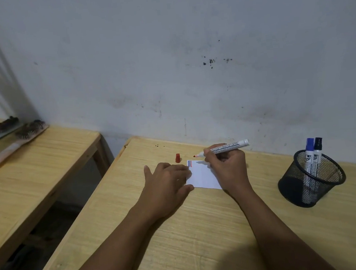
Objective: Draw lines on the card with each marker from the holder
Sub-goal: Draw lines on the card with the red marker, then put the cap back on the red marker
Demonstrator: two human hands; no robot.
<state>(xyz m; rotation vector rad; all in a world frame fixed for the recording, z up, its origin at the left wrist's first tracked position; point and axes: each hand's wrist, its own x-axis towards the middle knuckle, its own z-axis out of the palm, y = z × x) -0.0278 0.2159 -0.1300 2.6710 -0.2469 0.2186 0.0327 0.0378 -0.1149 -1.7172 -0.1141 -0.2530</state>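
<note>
A white card (pixel 202 175) lies on the wooden table (pixel 181 231), with short blue and red lines drawn near its far left corner. My left hand (pixel 166 182) lies flat, fingers pressing the card's left edge. My right hand (pixel 227 165) grips an uncapped red marker (pixel 227 147), its red tip lifted just beyond the card's far edge. The red cap (pixel 177 158) stands upright on the table past the card. A black mesh holder (pixel 310 179) on the right contains a blue-capped marker (pixel 309 155) and a black-capped marker (pixel 317 153).
A grey stained wall (pixel 188 69) rises directly behind the table. A second wooden table (pixel 36 168) stands to the left across a gap, carrying two long-handled brushes (pixel 14 144).
</note>
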